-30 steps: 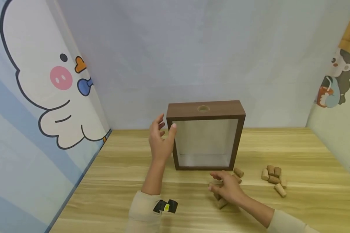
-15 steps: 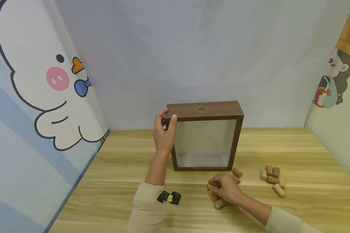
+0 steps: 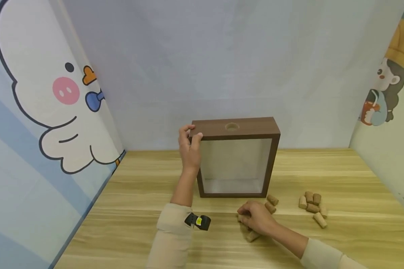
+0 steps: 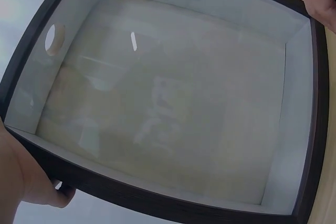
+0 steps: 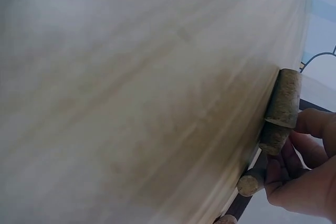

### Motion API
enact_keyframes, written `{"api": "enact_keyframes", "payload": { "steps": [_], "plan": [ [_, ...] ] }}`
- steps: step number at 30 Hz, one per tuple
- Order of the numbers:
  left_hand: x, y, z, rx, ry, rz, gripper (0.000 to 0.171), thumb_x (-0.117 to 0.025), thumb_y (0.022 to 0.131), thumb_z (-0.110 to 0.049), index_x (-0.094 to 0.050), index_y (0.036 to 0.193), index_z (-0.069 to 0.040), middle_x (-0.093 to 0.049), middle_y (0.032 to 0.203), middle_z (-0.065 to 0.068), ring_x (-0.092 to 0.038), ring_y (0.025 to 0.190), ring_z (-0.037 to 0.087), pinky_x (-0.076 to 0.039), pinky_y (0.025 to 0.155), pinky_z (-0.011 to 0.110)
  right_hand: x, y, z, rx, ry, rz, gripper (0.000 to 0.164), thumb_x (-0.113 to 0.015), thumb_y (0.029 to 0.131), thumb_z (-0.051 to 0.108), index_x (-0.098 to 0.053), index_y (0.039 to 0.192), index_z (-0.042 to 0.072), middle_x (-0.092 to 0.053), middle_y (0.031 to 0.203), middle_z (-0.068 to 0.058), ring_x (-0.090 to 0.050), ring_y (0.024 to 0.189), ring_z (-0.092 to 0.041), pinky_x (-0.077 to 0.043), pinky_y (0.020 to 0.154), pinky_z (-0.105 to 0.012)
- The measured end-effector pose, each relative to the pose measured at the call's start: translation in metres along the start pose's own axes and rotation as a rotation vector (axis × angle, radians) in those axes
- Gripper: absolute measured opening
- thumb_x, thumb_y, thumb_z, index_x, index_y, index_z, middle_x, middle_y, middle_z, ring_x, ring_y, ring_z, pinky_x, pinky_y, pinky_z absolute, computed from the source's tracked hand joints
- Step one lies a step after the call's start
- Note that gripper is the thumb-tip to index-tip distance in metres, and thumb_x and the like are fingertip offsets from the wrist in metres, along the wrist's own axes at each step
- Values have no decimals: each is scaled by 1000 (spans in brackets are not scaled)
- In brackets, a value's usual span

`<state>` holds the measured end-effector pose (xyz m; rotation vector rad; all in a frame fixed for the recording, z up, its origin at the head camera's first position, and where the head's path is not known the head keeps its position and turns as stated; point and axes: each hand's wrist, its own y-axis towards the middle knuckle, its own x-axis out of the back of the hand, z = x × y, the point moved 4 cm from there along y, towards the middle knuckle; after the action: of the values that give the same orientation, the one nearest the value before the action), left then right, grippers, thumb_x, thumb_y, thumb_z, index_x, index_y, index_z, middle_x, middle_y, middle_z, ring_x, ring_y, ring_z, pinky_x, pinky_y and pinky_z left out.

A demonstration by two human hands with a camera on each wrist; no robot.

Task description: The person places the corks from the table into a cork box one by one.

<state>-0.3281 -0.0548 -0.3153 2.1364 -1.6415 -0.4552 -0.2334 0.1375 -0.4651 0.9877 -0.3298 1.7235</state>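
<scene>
A brown wooden shadow box (image 3: 254,126) with a clear front and a round hole in its top stands upright on the table. My left hand (image 3: 190,151) grips its upper left corner, thumb on the front edge and fingers behind; in the left wrist view the box frame (image 4: 157,204) fills most of the picture. In front of the box, my right hand (image 3: 260,218) reaches down into a small group of wine corks (image 3: 252,236). In the right wrist view its thumb and fingers pinch a cork (image 5: 273,140), beside another cork (image 5: 286,98). My palm partly hides the group in the head view.
Two corks (image 3: 270,207) lie between my right hand and the box's lower right corner. Farther right is a second cluster of several corks (image 3: 312,207). A pale curtain (image 3: 161,93) hangs behind the wood-grain table (image 3: 138,186), with printed panels at both sides.
My left hand has moved right from beside the box and taken hold of its upper left corner. My right hand's fingers have closed in on a cork. The box stands still.
</scene>
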Motion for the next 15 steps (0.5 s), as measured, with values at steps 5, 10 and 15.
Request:
{"api": "enact_keyframes", "payload": {
  "steps": [5,10,15],
  "plan": [
    [-1,0,0,0,-24,0,36,-45,83,-22,-48,117,-9,-39,131,9,-34,119,23,-31,88,44,1,2,2,14,28,10,15,-69,81,5,-69,94,-2,-60,85,0,-59,79,-19,-49,70,-28],
    [-1,-1,0,-25,-20,-31,35,-46,82,-21,-49,114,-7,-42,127,10,-35,120,25,-31,92,46,5,2,9,-7,103,-8,19,-66,85,11,-68,100,-2,-58,88,1,-57,82,-17,-47,70,-28],
    [-1,2,1,-55,-28,-12,34,-46,83,-20,-48,114,-5,-43,126,11,-36,121,24,-32,93,45,14,0,22,-28,249,-47,22,-64,87,13,-65,104,-3,-57,93,-2,-56,84,-18,-48,71,-26]
  ]
}}
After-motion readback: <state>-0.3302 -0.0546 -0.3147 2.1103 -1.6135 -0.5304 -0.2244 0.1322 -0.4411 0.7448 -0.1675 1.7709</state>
